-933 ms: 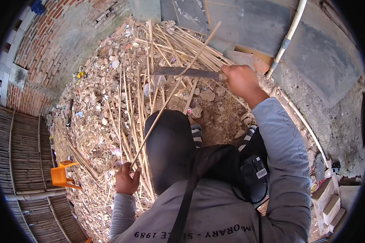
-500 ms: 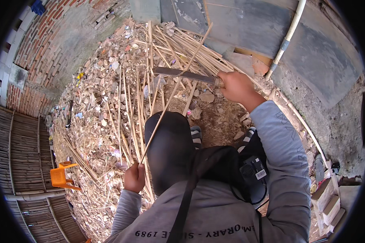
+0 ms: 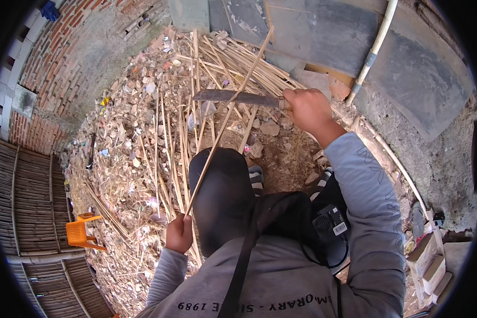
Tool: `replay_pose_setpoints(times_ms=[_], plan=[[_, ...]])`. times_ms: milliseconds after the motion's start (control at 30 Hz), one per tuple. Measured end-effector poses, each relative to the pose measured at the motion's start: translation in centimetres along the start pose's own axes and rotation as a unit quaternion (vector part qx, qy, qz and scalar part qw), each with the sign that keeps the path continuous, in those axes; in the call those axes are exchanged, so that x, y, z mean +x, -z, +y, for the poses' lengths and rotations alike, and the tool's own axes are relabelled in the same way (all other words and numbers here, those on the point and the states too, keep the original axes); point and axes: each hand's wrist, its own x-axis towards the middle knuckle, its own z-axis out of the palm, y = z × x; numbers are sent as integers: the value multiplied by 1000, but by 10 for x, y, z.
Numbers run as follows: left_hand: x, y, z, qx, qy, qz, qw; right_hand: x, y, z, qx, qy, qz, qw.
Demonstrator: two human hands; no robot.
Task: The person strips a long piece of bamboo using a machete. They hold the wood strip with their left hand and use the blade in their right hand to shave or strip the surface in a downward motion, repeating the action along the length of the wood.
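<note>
A long thin bamboo strip (image 3: 217, 139) slants up from my left hand (image 3: 179, 233), whose closed fingers pinch its lower end. The strip runs over my dark-clad knee and leans away toward the far wall. In my right hand (image 3: 310, 110) is a machete (image 3: 236, 97), gripped by the handle. Its wide dark blade points left and crosses the strip about two thirds of the way up. Whether the blade touches the strip or only passes over or under it, I cannot tell.
A pile of split bamboo strips (image 3: 244, 58) lies ahead, with more strips (image 3: 169, 153) on rubble-strewn ground. An orange plastic chair (image 3: 78, 233) stands at left beside a bamboo-slat panel (image 3: 29, 196). A white pipe (image 3: 375, 50) leans against the grey wall at right.
The machete has shifted slightly left along with my right hand. My left hand has moved a little to the right, and the strip's far tip has swung slightly left.
</note>
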Motion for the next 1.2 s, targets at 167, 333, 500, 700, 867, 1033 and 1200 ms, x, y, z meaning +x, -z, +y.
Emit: replay_pose_setpoints(times_ms=[167,333,500,700,867,1033,1200], plan=[[2,0,5,-7,-8,-13,1000,-4,-31,14,163,15,8,987],[6,0,4,-20,10,-14,1000,-3,-9,-7,-11,-9,21,1000],[7,-1,17,-13,-24,-27,999,-13,-19,-18,45,79,-25,996],[4,3,2,15,-30,-36,999,-1,-32,-13,-18,197,17,980],[2,29,6,68,-35,-37,996,2,-29,14,-52,-2,21,998],[5,22,-7,24,-28,-45,998,1,-42,12,196,9,-49,979],[2,14,-2,-48,-6,-57,997,-9,-18,-13,84,-7,10,996]])
